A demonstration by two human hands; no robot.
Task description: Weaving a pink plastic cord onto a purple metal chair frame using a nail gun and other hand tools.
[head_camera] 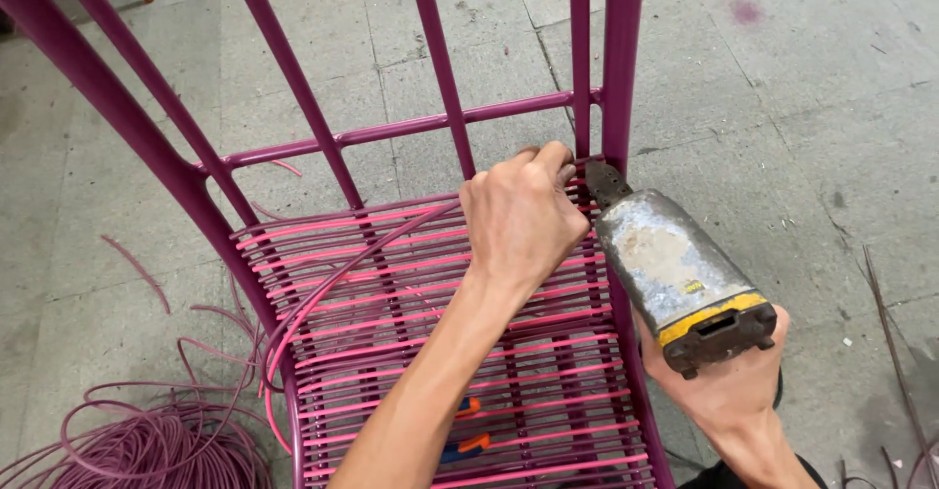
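A magenta metal chair frame (147,137) stands on a concrete floor, its seat wrapped with rows of pink cord (391,323). My left hand (518,220) reaches over the seat, its fingers closed on the pink cord at the far right corner, beside the frame's upright post (620,68). A loose length of cord arcs from that hand back toward the seat's left edge. My right hand (729,381) grips a worn grey metal hand tool (675,274) with a yellow band. The tool's dark tip points at the same corner, just right of my left fingers.
A large coil of purple cord (147,445) lies on the floor at lower left. An orange-and-blue handled tool (469,440) shows through the seat cords. Cut cord scraps (137,269) lie on the floor at left and at right.
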